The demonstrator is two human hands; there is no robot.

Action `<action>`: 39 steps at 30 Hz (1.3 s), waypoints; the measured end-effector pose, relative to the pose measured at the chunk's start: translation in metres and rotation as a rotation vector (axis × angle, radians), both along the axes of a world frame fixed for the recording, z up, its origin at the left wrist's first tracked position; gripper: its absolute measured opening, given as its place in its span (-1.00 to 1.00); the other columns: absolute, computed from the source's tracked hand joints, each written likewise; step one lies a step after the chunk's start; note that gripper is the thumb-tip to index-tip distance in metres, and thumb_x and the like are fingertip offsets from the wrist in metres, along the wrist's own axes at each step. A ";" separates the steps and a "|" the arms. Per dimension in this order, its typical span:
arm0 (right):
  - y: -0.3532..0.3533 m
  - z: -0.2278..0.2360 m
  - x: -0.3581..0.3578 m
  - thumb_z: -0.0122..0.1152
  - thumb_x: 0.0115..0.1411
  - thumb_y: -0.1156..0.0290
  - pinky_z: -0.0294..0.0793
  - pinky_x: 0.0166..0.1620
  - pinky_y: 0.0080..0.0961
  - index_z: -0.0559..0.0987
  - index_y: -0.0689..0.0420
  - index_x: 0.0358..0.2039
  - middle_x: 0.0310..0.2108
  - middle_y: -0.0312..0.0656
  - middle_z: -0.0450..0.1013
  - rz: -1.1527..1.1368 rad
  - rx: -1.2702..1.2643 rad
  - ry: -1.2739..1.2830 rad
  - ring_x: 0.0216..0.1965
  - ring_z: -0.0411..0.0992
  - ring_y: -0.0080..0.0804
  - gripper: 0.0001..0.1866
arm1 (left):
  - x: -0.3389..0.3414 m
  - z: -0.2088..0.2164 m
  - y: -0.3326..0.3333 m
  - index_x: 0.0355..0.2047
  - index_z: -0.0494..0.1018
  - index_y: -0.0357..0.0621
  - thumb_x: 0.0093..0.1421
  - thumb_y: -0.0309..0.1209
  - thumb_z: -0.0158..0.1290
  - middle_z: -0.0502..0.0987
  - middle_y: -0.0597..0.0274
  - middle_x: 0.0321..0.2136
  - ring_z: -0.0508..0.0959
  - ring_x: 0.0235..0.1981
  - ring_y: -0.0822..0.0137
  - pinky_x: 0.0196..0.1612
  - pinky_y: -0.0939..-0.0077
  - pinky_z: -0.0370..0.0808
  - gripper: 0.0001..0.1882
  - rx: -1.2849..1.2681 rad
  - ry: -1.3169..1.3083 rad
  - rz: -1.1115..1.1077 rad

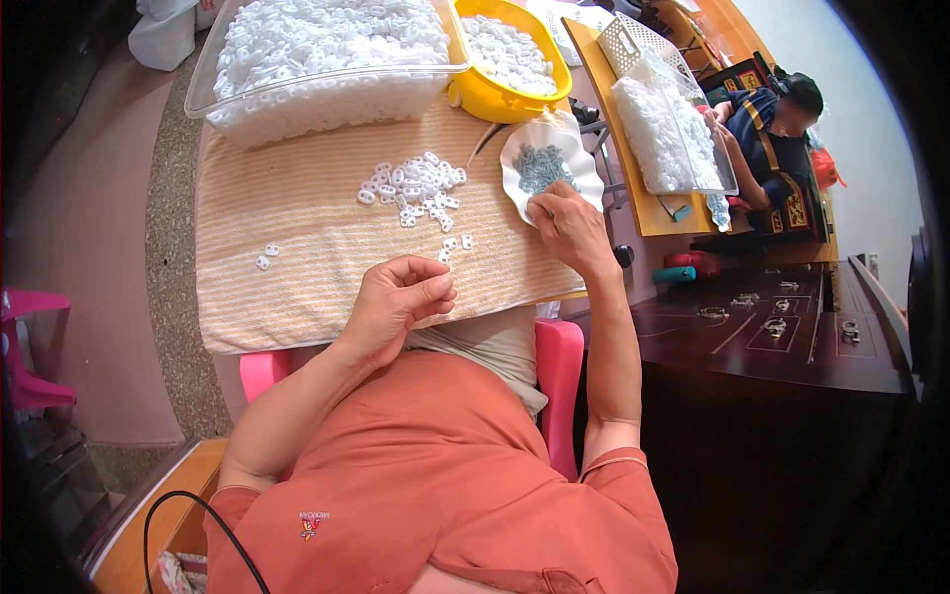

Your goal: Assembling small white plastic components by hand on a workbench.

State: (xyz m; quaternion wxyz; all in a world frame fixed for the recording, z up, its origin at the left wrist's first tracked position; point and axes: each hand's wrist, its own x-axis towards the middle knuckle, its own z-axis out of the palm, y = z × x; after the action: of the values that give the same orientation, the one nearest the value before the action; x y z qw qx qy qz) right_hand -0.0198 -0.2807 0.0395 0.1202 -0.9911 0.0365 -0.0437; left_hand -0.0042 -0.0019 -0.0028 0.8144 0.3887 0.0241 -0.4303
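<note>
My left hand (404, 299) is closed in a pinch above the front of the striped cloth (297, 188). Between its thumb and forefinger shows a small white plastic piece with two holes (444, 256). Over the near edge of a wavy white dish (591, 176), my right hand (572, 230) has its fingers bunched together, and what they hold is hidden. Small grey-blue pieces (542, 168) lie heaped in that dish. A loose pile of white two-hole pieces (416, 186) lies beyond my left hand, with a few single ones nearer to it.
A clear bin (327, 74) of white pieces and a yellow basin (505, 107) stand at the table's far side. Three white pieces (265, 259) lie apart at left. Far right, another person (767, 129) sits by a filled clear container (673, 139). A dark cabinet (762, 327) stands right.
</note>
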 end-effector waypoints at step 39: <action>0.016 -0.038 -0.030 0.28 0.01 0.49 0.43 -0.28 -0.31 0.59 0.15 -0.39 -0.40 -0.21 0.45 0.066 -0.056 -0.519 -0.33 0.40 -0.18 -0.89 | -0.002 0.004 -0.001 -0.28 0.51 -0.19 0.18 -0.49 0.15 0.57 0.26 -0.42 0.58 -0.40 0.47 -0.29 0.59 0.60 -0.89 0.021 0.005 -0.017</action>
State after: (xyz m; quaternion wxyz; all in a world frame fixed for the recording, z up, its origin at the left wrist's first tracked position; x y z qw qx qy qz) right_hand -0.0494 -0.2643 0.0020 0.0993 -0.9503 -0.0290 -0.2935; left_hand -0.0066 -0.0025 0.0008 0.8066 0.3962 0.0273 -0.4379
